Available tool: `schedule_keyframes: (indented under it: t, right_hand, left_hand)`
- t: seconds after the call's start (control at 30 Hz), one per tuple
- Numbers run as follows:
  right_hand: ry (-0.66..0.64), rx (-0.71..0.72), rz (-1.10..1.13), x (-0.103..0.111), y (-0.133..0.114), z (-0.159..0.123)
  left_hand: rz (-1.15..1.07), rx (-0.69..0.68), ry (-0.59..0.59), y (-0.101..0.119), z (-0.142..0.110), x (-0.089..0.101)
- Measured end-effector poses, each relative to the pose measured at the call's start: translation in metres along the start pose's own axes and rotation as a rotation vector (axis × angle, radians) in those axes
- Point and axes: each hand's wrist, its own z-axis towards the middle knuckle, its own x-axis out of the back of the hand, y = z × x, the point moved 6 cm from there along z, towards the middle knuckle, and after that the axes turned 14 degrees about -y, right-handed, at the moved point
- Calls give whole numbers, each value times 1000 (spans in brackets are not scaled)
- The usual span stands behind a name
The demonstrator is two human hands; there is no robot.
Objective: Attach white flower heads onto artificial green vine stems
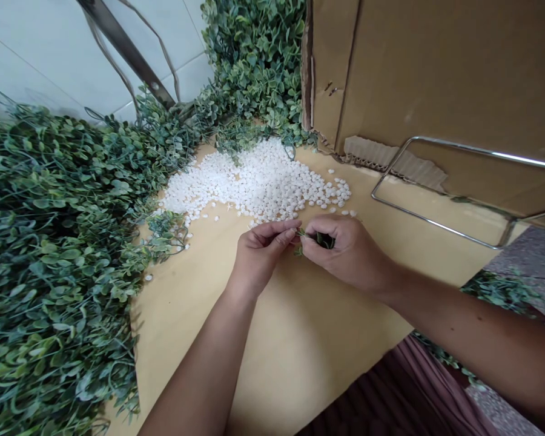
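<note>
Foliage (63, 218) edges the tabletop (186, 339) left of the white pile (263, 175), both hands (261, 248) (349, 245) in front, fingers (281, 240) clamping a sprig (298, 249).

Looks like a makeshift hand-assembly corner, home or sm. w/shop, can't tell which: big heaps of artif.-looking greenery (49, 242) round a tan work surface (186, 339), pile of sm. white pcs (258, 181) on it, torn cardbd box (445, 72) at back R, pale tiled wall (36, 54) behind, speckled floor (533, 254) below.
</note>
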Motion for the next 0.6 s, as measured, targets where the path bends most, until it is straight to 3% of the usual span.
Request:
schedule_keyframes:
  t: [0.3,0.6]
  right_hand:
    - [20,28,-3,3,-4,-1]
    - [31,27,10,3,-3,-1]
  left_hand:
    - [-13,-9,37,3,0,-2]
    - [-51,-1,3,1,1,-2]
